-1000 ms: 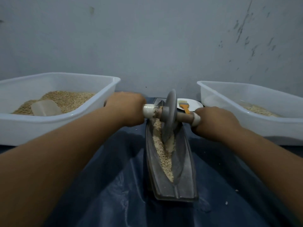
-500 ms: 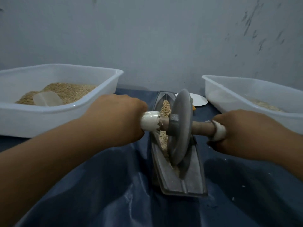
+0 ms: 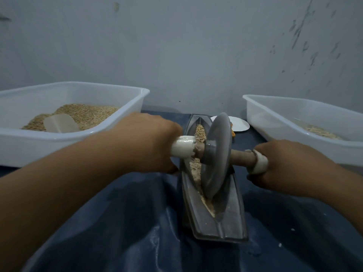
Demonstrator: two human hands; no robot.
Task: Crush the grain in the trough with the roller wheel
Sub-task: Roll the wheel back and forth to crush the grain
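Observation:
A long grey metal trough (image 3: 232, 216) lies lengthwise on the blue cloth in front of me. Pale grain (image 3: 197, 169) fills its groove, whole at the far end and crushed near the wheel. The grey roller wheel (image 3: 217, 154) stands upright in the groove near the trough's middle, on a wooden axle with white-wrapped ends. My left hand (image 3: 145, 142) grips the left handle and my right hand (image 3: 288, 163) grips the right one. Both sets of fingers curl under and are hidden.
A white tub (image 3: 74, 146) at the left holds grain and a translucent scoop (image 3: 60, 123). Another white tub (image 3: 306, 130) with some grain stands at the right. A small white plate (image 3: 238, 124) with an orange item lies behind the wheel. The wall is close behind.
The wheel has rolled from the trough's far end toward me, to about its middle. Both hands came back with it, still on the handles.

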